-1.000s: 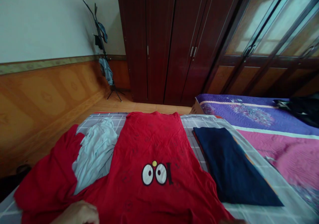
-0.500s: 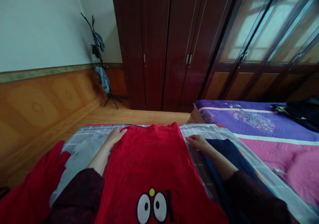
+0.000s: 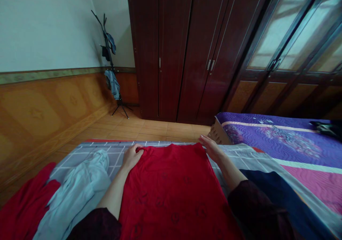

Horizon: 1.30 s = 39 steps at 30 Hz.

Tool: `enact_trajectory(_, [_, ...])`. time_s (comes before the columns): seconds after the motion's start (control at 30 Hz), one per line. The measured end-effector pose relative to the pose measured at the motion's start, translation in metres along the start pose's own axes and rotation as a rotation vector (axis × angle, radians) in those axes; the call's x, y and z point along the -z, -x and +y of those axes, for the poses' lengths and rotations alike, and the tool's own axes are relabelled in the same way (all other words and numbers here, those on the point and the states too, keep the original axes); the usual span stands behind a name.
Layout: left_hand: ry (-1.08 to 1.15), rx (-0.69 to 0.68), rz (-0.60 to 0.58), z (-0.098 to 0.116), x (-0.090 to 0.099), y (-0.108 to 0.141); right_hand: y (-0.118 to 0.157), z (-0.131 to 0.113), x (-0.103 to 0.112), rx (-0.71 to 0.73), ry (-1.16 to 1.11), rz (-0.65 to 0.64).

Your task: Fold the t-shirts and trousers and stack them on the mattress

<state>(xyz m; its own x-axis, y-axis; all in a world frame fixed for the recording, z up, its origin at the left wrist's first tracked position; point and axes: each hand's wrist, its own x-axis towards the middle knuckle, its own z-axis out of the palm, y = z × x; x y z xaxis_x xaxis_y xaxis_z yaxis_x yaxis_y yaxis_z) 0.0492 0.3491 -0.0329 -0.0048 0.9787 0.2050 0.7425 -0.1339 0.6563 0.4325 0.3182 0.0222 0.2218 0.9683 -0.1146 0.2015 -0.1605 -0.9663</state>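
A red shirt [image 3: 171, 183] with faint dark printed marks lies spread out in front of me. Its far edge is nearly straight, and its near part runs out of the bottom of the view. My left hand [image 3: 133, 157] pinches the far left corner of the cloth. At the far right corner my right hand [image 3: 211, 149] rests with its fingers stretched out, touching the edge; its thumb is hard to see. A pale crumpled garment [image 3: 82, 183] lies to the left of my left forearm, and dark blue cloth [image 3: 283, 193] is by my right sleeve.
Below the clothes is a grey checked sheet [image 3: 114, 149]. More red cloth [image 3: 29, 201] lies at the far left. A bed with a purple and pink cover [image 3: 248, 131] stands at right, a beige basket [image 3: 219, 131] beside it. Behind are a dark wardrobe [image 3: 165, 83] and a coat stand [image 3: 108, 51].
My right hand has moved onto the shirt's far right corner, its fingers straighter. The printed cartoon eyes on the shirt have gone out of view. My view has turned slightly left.
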Motion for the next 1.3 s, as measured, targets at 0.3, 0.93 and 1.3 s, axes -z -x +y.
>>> enact_trajectory(0.3, [0.153,-0.016,0.05,-0.01,-0.004,-0.004,0.027,0.017,0.01,-0.026,0.527,0.191])
enact_trajectory(0.93, [-0.01,-0.033,-0.016,-0.012,0.027,-0.003,0.047,0.027,0.02,-0.062,0.876,0.278])
enact_trajectory(1.3, [-0.072,0.046,0.09,-0.02,0.038,-0.005,0.047,0.027,0.017,-0.074,0.984,0.294])
